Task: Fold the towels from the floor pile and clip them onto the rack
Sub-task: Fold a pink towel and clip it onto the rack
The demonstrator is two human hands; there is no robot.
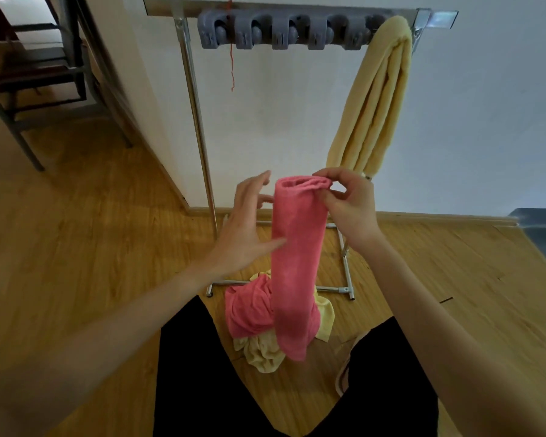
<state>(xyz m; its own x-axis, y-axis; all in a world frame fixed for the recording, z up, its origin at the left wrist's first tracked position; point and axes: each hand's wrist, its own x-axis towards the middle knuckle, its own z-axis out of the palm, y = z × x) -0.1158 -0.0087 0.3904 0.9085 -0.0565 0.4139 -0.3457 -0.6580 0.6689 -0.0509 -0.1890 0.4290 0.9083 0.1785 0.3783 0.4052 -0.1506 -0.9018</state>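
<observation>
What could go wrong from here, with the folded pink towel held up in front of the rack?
1. Only the right hand pinches the pink towel at its top edge; the left hand is open beside it, so the fold may slip loose or the towel drop onto the floor pile.
2. The yellow towel hangs at the rightmost clip; clipping next to it might knock it.
3. The hanging end could snag the pile below.

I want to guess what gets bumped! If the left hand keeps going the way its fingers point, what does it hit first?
Probably the pink towel. The left hand is open, its fingers pointing up and right at the towel hanging from the right hand. The thumb looks already against it, though depth is hard to judge.
</observation>
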